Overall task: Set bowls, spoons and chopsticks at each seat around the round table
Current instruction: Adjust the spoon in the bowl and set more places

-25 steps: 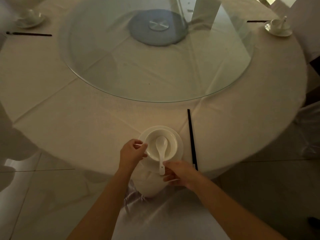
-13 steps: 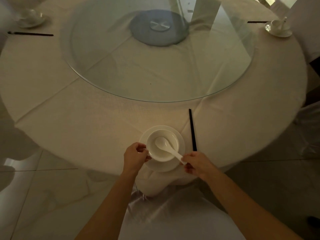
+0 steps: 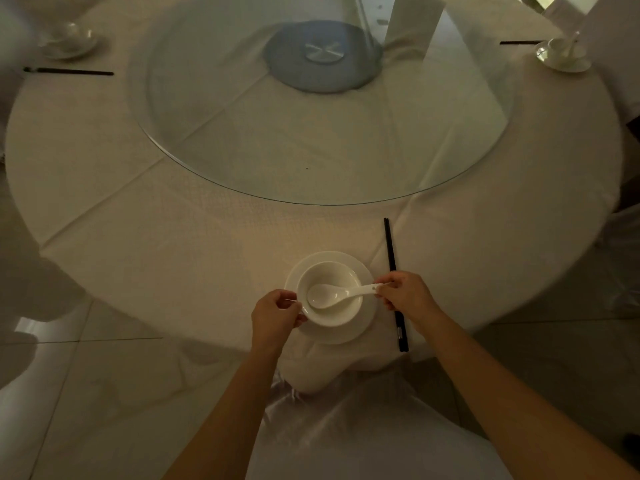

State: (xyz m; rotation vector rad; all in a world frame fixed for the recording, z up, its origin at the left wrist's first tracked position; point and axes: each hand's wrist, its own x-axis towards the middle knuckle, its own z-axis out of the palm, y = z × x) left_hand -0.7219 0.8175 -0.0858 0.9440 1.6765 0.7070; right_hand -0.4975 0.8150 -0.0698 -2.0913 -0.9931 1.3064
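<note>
A white bowl sits on a white plate at the near edge of the round table. A white spoon lies in the bowl with its handle pointing right. My left hand grips the bowl's left rim. My right hand pinches the end of the spoon handle. A pair of black chopsticks lies just right of the plate, partly hidden under my right hand.
A glass turntable covers the table's middle. Two other settings stand at the far left and far right, each with chopsticks beside it. A white-covered chair is below me at the table's edge.
My right hand swung the spoon handle round from pointing toward me to pointing right. My left hand stayed on the bowl's rim.
</note>
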